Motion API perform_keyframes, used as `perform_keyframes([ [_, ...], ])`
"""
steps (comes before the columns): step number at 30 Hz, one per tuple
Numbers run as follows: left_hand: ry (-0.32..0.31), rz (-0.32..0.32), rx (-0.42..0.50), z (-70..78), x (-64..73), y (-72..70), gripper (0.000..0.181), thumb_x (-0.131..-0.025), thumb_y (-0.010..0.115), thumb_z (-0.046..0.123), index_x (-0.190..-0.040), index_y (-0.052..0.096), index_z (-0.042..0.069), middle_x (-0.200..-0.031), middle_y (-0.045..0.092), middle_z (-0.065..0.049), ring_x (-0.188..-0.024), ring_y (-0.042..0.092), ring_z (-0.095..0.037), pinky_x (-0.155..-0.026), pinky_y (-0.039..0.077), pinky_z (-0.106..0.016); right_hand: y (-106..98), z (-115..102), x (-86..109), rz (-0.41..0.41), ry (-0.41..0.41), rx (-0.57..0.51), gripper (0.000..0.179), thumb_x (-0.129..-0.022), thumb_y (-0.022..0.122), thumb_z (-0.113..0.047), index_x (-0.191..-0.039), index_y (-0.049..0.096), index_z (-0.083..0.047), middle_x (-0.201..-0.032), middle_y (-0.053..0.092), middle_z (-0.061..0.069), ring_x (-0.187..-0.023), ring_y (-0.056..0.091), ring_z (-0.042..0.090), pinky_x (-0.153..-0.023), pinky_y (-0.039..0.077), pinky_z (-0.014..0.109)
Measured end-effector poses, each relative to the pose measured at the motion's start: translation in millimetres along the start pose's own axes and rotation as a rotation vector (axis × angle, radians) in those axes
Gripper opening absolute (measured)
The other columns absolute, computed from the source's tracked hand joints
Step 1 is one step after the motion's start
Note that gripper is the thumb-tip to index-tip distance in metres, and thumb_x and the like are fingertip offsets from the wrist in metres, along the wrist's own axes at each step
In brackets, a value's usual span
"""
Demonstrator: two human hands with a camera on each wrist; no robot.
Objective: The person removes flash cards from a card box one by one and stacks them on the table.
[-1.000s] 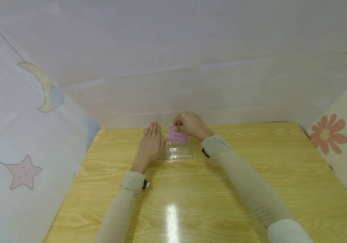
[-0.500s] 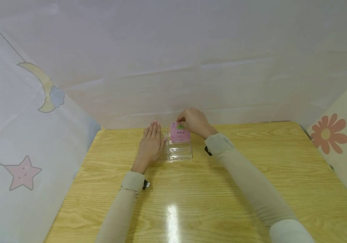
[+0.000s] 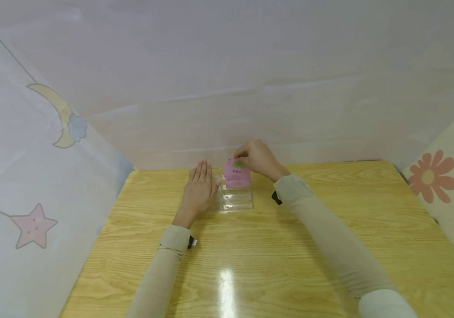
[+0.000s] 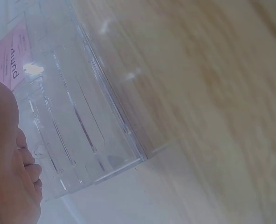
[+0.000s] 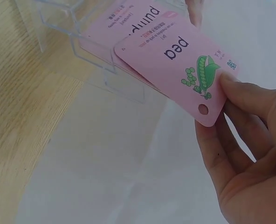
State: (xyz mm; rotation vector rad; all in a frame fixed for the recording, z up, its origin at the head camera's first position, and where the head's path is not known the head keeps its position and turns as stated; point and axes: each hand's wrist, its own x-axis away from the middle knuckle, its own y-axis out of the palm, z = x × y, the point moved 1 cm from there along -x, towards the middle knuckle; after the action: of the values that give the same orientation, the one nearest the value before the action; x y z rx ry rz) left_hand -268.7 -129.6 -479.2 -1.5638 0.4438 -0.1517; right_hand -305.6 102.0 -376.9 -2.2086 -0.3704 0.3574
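A person's right hand (image 3: 260, 159) pinches a pink card (image 5: 177, 70) between thumb and fingers at the far right of a clear plastic holder (image 3: 238, 199), on a wood-grain table (image 3: 290, 247). The card reads "pea" in dark lowercase type, with "[pi:]" beside it, smaller lines of Chinese and English, a green pea-pod drawing (image 5: 205, 73), a QR code (image 5: 231, 64) near one corner and a round punched hole (image 5: 203, 108). It overlaps a second pink card (image 5: 114, 28), also at the holder's far right, whose partly covered word begins "pum". The left hand (image 3: 198, 190) lies over the holder's left side, fingers straight and together, thumb apart. Dark script on the right sleeve (image 3: 305, 187), right of the holder, is too small to read.
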Motion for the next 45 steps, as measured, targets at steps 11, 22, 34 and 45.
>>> perform_keyframes([
  [11,-0.008,-0.009,0.019,0.1,0.8,-0.3,0.075,-0.114,0.021,0.050,-0.166,0.014,-0.005,-0.176,0.014,-0.024,-0.165,0.017,-0.038,-0.137,0.010,-0.047,-19,14,8.6,0.026,0.072,-0.151,0.020,-0.099,0.072,-0.012,-0.117,0.080,-0.006,-0.127,0.077,0.016,-0.110,0.076,0.029,-0.078,0.063,0.031],
  [22,0.000,0.009,-0.001,-0.2,-1.8,0.9,0.075,-0.114,0.020,0.049,-0.166,0.015,-0.005,-0.176,0.010,-0.023,-0.166,0.014,-0.037,-0.137,0.015,-0.049,-33,27,16.9,0.013,0.147,-0.225,0.023,-0.100,0.069,-0.009,-0.121,0.078,-0.003,-0.128,0.074,0.022,-0.109,0.076,0.032,-0.081,0.066,0.033],
  [34,-0.001,-0.021,0.015,2.5,-1.8,-1.8,0.075,-0.114,0.020,0.049,-0.166,0.014,-0.004,-0.176,0.010,-0.023,-0.166,0.013,-0.037,-0.137,0.018,-0.049,-40,47,29.3,-0.041,0.170,-0.233,0.022,-0.101,0.066,-0.006,-0.119,0.078,-0.001,-0.126,0.075,0.024,-0.093,0.073,0.026,-0.057,0.048,0.016],
  [45,0.011,0.016,0.013,3.5,-0.8,-4.9,0.072,-0.115,0.028,0.045,-0.165,0.019,-0.007,-0.174,0.018,-0.026,-0.164,0.020,-0.039,-0.135,0.023,-0.052,-45,70,46.1,-0.064,0.168,-0.175,0.023,-0.101,0.065,-0.006,-0.120,0.078,0.000,-0.127,0.074,0.026,-0.103,0.076,0.031,-0.068,0.054,0.017],
])
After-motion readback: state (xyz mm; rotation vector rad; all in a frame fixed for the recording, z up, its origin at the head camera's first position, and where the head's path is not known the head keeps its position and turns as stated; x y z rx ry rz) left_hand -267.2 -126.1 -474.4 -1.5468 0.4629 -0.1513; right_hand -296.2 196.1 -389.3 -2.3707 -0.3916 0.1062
